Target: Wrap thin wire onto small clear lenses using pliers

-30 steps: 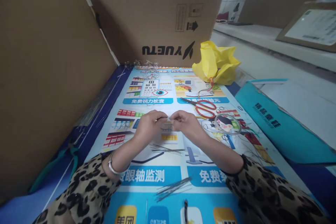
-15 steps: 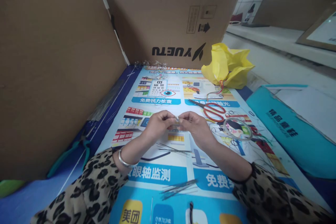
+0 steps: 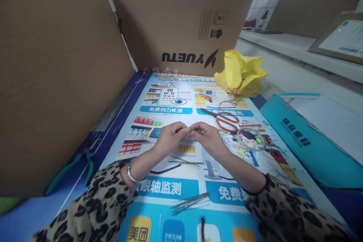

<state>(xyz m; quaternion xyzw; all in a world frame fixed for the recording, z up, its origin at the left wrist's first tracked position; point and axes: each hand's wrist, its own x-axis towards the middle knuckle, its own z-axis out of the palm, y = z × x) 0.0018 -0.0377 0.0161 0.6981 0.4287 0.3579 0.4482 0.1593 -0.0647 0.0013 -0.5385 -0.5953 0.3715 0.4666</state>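
My left hand [image 3: 173, 136] and my right hand [image 3: 206, 138] meet fingertip to fingertip above the printed sheet [image 3: 200, 162]. The fingers of both are pinched; whatever lies between them is too small to make out. Below the hands, one bundle of thin dark wires [image 3: 185, 161] lies on the sheet, and a second bundle [image 3: 190, 202] rests nearer to me. Scissors with red handles [image 3: 227, 121] lie beyond my right hand, beside a roll of clear tape [image 3: 251, 138].
Cardboard panels [image 3: 181, 15] stand at the back and left. Teal-handled pliers [image 3: 72, 166] and several thin wires [image 3: 109, 115] are at left. A yellow crumpled bag [image 3: 241, 73] stands at the back right, a teal box [image 3: 306, 140] at right. A short black item [image 3: 202, 227] is in front.
The view has shifted slightly, so the objects sit a little further left. My hands remain together, with the fingertips a little closer and the right fingers slightly repositioned.
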